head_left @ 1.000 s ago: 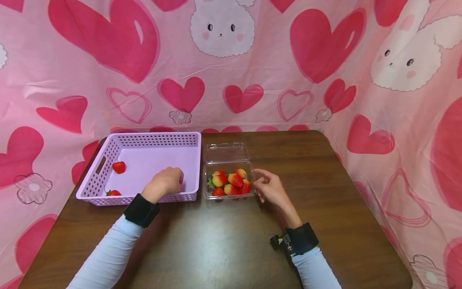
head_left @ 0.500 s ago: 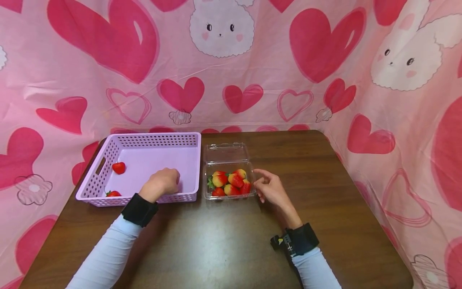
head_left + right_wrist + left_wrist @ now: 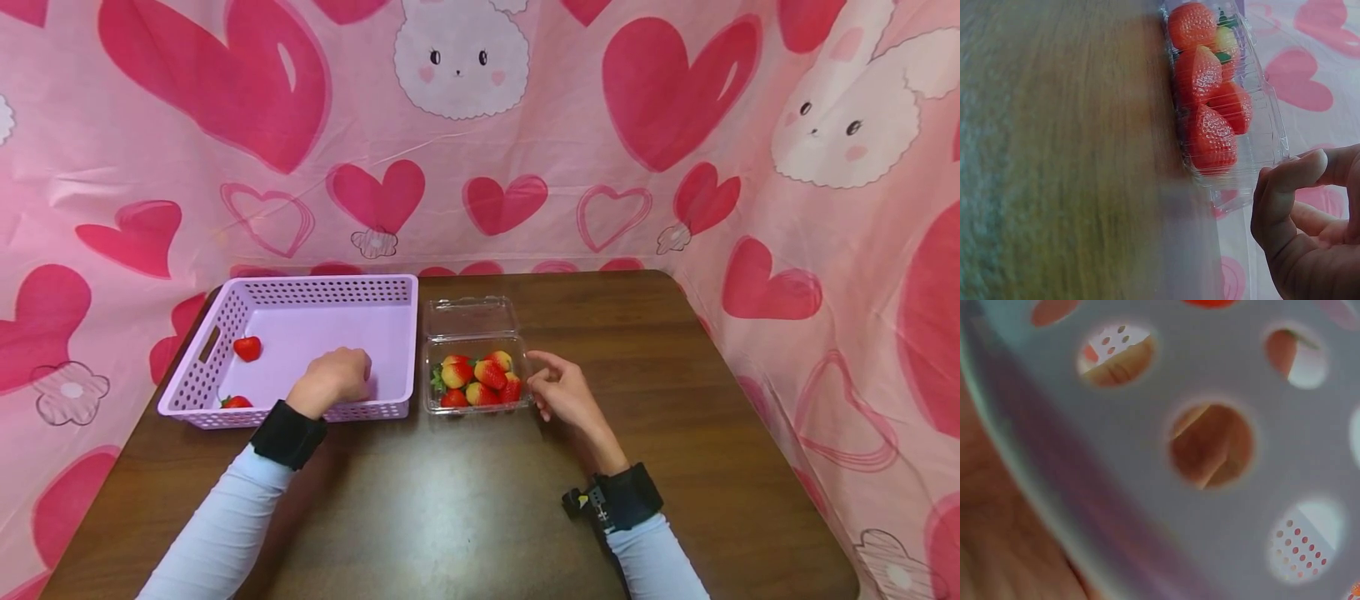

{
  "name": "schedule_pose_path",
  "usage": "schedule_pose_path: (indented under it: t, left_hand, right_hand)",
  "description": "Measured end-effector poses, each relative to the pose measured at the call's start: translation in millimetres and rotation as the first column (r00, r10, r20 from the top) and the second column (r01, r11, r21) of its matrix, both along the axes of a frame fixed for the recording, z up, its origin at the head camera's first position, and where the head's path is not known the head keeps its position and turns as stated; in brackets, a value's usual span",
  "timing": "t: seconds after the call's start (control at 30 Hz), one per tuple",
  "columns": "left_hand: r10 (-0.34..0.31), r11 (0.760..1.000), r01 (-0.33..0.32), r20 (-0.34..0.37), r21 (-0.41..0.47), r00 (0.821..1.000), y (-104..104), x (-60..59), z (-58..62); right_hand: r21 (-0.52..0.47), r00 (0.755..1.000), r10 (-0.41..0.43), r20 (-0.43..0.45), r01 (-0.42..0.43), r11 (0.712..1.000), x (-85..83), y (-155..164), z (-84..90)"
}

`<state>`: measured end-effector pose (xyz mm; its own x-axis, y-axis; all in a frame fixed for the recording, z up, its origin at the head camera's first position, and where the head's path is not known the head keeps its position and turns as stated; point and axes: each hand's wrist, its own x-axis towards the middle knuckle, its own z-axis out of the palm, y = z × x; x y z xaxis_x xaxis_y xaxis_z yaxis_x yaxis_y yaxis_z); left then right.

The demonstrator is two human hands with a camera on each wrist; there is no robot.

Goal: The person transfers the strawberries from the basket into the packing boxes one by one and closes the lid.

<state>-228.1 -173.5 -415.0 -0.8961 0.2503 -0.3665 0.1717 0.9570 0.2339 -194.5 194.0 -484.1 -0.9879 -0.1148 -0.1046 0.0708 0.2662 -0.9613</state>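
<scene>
My left hand (image 3: 333,382) reaches over the front wall of a lilac plastic basket (image 3: 412,350), knuckles up. Its fingers point down inside, and what they hold, if anything, is hidden. In the left wrist view the basket's perforated wall (image 3: 1129,469) fills the picture, with parts of the hand showing through the holes. My right hand (image 3: 566,396) holds the right rim of a clear plastic clamshell box (image 3: 472,340) with bent fingers and thumb. Several red and yellowish strawberries (image 3: 490,373) fill the box, and its lid stands open at the back.
Two strawberries lie in the basket, one by the left wall (image 3: 247,348) and one at the front left (image 3: 236,402). Both containers stand side by side on a dark wooden table (image 3: 450,500). A pink cloth with hearts (image 3: 506,204) hangs behind.
My left hand has shifted slightly left inside the basket. The right hand, the box and the visible strawberries have stayed put.
</scene>
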Motion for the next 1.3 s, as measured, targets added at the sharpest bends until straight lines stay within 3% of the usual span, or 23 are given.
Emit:
schedule_pose_path:
  t: [0.2,0.9,1.3]
  left_hand:
    - [0.015,1.0,-0.016,0.033,0.016,0.999,-1.6,-0.2,-3.5]
    - [0.006,0.997,0.0,-0.078,0.081,0.997,-1.4,-2.5,-9.8]
    - [0.04,0.993,-0.033,-0.06,0.113,0.997,0.4,-4.7,-5.4]
  right_hand:
    - [0.004,1.0,-0.004,0.007,0.004,1.0,-0.4,-0.4,-1.1]
    - [0.012,1.0,-0.028,-0.007,0.028,1.0,-1.3,-4.1,-1.1]
    - [0.006,1.0,-0.03,-0.009,0.03,1.0,-2.3,-4.1,-1.9]
